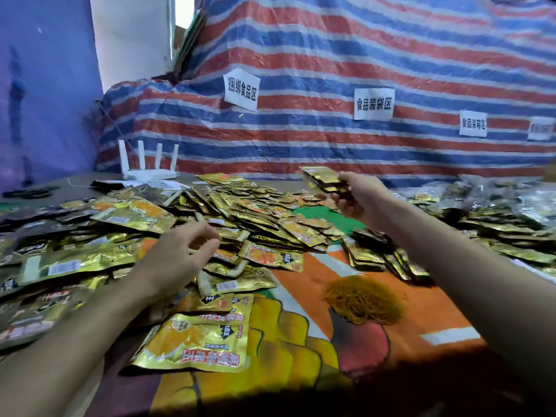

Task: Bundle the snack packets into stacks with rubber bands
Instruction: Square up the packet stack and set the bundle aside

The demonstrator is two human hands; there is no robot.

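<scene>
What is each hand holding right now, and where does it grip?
The right hand grips a small stack of gold snack packets by one end, raised above the pile. The left hand appears to hold nothing.

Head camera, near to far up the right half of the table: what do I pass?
Pile of rubber bands → leaning packets → right hand, raised above the table, fingers gripping a stack of packets → striped tarp with a paper sign.

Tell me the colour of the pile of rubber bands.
Yellow-orange. The rubber bands show best in the head view, heaped right of centre.
</scene>
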